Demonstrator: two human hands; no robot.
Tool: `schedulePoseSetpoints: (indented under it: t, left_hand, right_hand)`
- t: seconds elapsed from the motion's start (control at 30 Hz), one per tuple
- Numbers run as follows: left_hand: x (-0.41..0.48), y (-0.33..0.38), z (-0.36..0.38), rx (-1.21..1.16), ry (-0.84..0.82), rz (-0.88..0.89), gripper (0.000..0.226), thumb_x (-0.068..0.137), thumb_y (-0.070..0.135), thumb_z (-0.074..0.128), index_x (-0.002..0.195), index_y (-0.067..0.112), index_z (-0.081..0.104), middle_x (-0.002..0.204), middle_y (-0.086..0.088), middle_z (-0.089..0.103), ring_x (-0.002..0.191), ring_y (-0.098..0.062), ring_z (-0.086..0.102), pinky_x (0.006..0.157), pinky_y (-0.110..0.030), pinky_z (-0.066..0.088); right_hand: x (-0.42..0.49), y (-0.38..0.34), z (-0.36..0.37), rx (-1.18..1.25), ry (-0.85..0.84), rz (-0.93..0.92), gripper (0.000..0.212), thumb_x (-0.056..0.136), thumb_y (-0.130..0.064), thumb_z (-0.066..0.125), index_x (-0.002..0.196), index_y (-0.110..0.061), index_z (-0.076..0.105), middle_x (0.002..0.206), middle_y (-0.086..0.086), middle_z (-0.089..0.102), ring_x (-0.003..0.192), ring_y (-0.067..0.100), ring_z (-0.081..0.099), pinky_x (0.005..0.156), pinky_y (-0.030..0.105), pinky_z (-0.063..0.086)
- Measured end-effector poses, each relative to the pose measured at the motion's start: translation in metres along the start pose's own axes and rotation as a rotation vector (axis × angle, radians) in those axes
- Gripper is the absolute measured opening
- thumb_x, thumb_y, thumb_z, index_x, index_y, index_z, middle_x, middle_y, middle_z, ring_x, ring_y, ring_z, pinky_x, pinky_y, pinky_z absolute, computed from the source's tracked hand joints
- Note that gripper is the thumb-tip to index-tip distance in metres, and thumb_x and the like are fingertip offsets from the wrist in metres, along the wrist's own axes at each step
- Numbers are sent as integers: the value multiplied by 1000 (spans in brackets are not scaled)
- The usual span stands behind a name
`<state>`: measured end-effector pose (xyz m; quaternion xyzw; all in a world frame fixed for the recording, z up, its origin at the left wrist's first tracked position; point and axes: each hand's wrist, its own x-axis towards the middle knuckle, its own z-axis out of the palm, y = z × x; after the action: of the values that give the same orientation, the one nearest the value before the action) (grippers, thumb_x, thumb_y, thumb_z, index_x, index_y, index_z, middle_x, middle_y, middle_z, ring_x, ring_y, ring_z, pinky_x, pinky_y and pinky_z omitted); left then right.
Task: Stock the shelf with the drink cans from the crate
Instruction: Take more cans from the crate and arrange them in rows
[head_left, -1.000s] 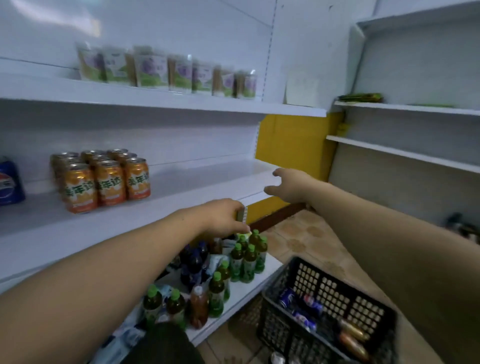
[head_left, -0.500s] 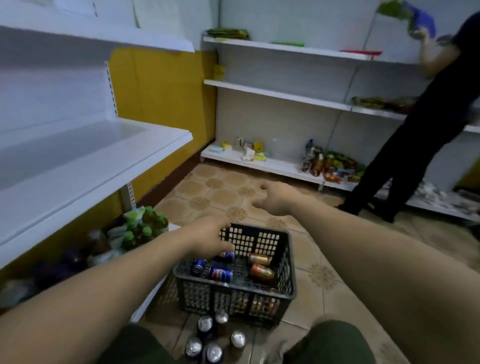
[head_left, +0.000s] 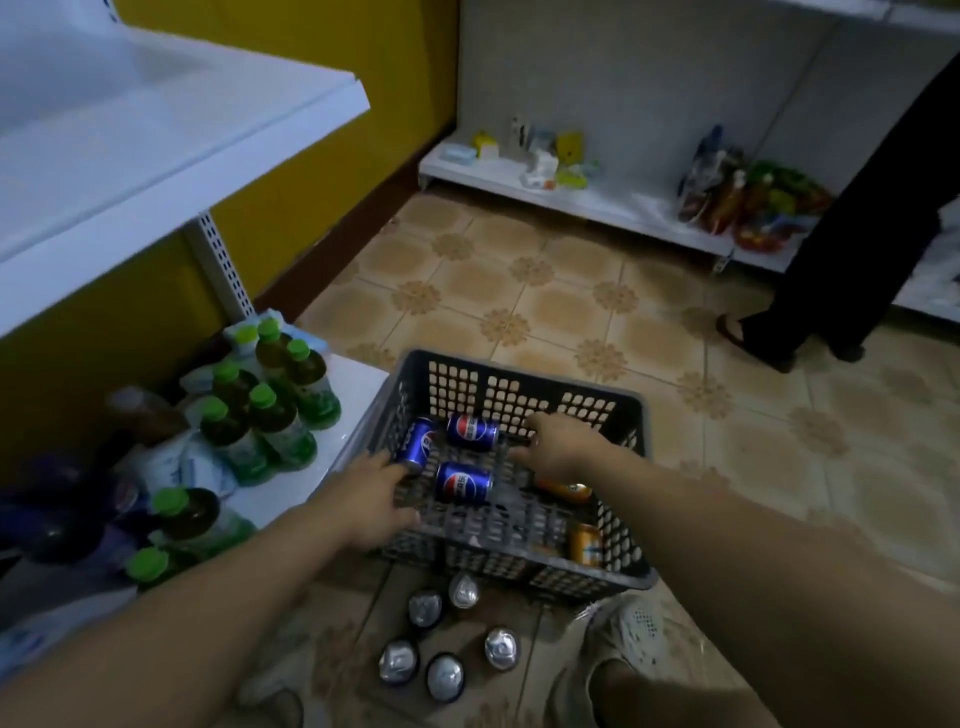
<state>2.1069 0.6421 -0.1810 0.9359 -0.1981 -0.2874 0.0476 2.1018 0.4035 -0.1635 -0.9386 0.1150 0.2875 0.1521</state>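
A dark plastic crate (head_left: 597, 574) stands on the tiled floor in front of me. Inside lie three blue cola cans, one at the left (head_left: 417, 442), one at the back (head_left: 471, 431) and one in the middle (head_left: 464, 482), plus two orange cans (head_left: 585, 543). My left hand (head_left: 370, 500) reaches over the crate's left rim, fingers spread, fingertips touching the left blue can. My right hand (head_left: 558, 446) hovers open inside the crate, above an orange can (head_left: 569, 489). The white shelf (head_left: 156, 135) juts out at upper left.
Several cans (head_left: 445, 644) stand upright on the floor just before the crate. Green-capped bottles (head_left: 270, 410) crowd the low shelf at left. My shoe (head_left: 631, 631) is at lower right. Another person's legs (head_left: 831, 291) stand by the far shelf with snacks (head_left: 748, 202).
My view swung from the shelf down to the crate. Both hands dropped from the shelf edge into the crate and now hang over the cans.
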Motion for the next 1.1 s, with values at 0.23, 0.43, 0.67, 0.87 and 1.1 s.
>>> schedulePoseSetpoints:
  t: [0.23, 0.43, 0.67, 0.87, 1.1]
  left_hand:
    - [109, -51, 60, 76, 30, -36, 78, 88, 59, 47, 151, 25, 17, 161, -5, 0, 147, -26, -2, 118, -47, 8]
    - [163, -78, 113, 52, 92, -64, 84, 86, 69, 37, 152, 27, 6, 160, -2, -13, 144, -20, -22, 117, -48, -7]
    - [170, -92, 143, 7, 328, 76, 72, 74, 65, 42, 125, 19, 62, 142, -5, 49, 146, -27, 13, 108, -52, 31]
    - [175, -97, 151, 1, 419, 93, 57, 74, 58, 48, 108, 18, 72, 121, 4, 66, 144, -26, 16, 99, -48, 38]
    - [170, -86, 133, 59, 143, -40, 63, 86, 62, 40, 140, 28, 42, 154, 8, 28, 143, -16, -23, 114, -48, 7]
  right_hand:
    - [122, 15, 77, 134, -118, 35, 47, 95, -41, 56, 136, -22, 45, 131, 7, 55, 115, 22, 53, 98, 38, 44]
    - [206, 23, 143, 151, -231, 78, 54, 92, -41, 59, 139, -21, 42, 134, 10, 52, 118, 25, 52, 102, 40, 43]
    - [279, 36, 212, 105, -192, 77, 81, 82, -33, 72, 148, -19, 28, 149, 14, 34, 133, 31, 39, 109, 44, 35]
    - [296, 30, 241, 362, -163, 240, 83, 79, -30, 78, 145, -13, 30, 142, 15, 40, 114, 30, 52, 83, 36, 47]
    - [208, 3, 195, 897, -130, 308, 57, 84, -40, 71, 127, -9, 51, 104, 8, 63, 84, 21, 63, 68, 31, 51]
